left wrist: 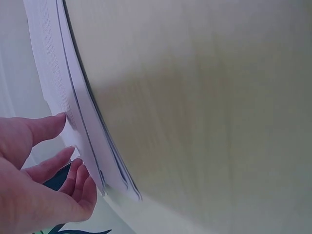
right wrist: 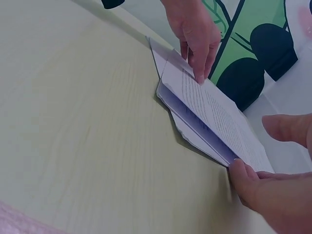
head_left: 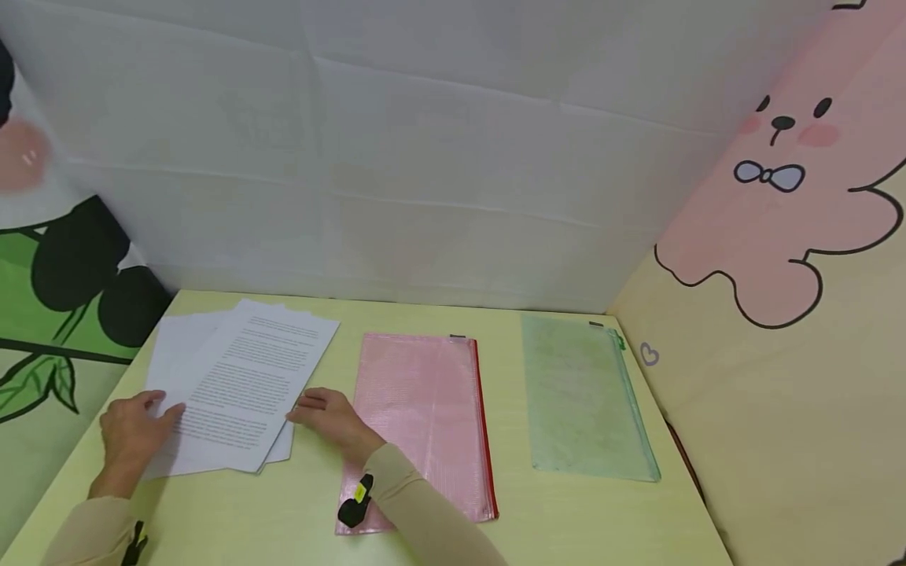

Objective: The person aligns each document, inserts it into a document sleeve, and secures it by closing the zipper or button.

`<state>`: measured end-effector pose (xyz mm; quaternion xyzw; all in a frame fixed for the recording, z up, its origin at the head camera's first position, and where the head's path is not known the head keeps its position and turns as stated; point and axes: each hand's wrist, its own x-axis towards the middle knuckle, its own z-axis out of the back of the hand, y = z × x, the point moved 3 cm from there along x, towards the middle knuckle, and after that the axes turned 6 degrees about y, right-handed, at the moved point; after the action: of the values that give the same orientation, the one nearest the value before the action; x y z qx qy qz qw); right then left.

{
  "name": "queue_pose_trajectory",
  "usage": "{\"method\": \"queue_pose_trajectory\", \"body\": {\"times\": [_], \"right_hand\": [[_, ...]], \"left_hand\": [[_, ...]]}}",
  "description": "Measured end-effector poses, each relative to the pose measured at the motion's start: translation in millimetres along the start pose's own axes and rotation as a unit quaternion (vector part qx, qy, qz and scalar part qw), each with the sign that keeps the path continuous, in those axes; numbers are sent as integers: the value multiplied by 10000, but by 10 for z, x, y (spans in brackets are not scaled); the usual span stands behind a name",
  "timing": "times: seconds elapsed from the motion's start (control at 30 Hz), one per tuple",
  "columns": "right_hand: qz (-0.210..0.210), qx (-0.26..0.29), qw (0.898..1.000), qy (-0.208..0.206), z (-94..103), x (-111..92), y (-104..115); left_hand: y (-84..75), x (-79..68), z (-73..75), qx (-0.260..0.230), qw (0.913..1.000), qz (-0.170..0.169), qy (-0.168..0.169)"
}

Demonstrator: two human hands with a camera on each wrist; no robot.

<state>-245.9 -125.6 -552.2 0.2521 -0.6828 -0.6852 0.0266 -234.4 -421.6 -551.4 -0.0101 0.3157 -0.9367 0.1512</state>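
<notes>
A stack of printed paper sheets [head_left: 248, 377] lies fanned unevenly at the left of the table, a text page on top. My left hand [head_left: 134, 432] is at the stack's lower left, its thumb touching the top page and its other fingers bent loosely near the left edge. My right hand [head_left: 336, 424] is at the stack's right edge. In the right wrist view, fingertips of the right hand [right wrist: 273, 190] touch the edge of the raised upper sheets, and the thumb stands away from the paper. A gap shows between upper and lower sheets there.
A pink zip folder [head_left: 425, 424] with a red zip edge lies mid-table, partly under the right forearm. Farther right lies a green zip folder [head_left: 587, 401]. A white wall sheet [head_left: 453, 173] rises behind the pale yellow table [head_left: 297, 519], and decorated walls flank it.
</notes>
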Motion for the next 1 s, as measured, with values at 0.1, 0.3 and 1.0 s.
{"method": "queue_pose_trajectory", "body": {"times": [0.1,0.3,1.0], "right_hand": [[-41,30,9999,94,-16,-9,-3],[-49,-56,9999,109,-42,-26,-4],[12,-64,9999,85,-46,-7,-38]], "left_hand": [[-7,-1,2,-6,10000,-31,88],[31,12,18,-101,9996,82,245],[-30,-71,98,-649,9947,572,-563]]}}
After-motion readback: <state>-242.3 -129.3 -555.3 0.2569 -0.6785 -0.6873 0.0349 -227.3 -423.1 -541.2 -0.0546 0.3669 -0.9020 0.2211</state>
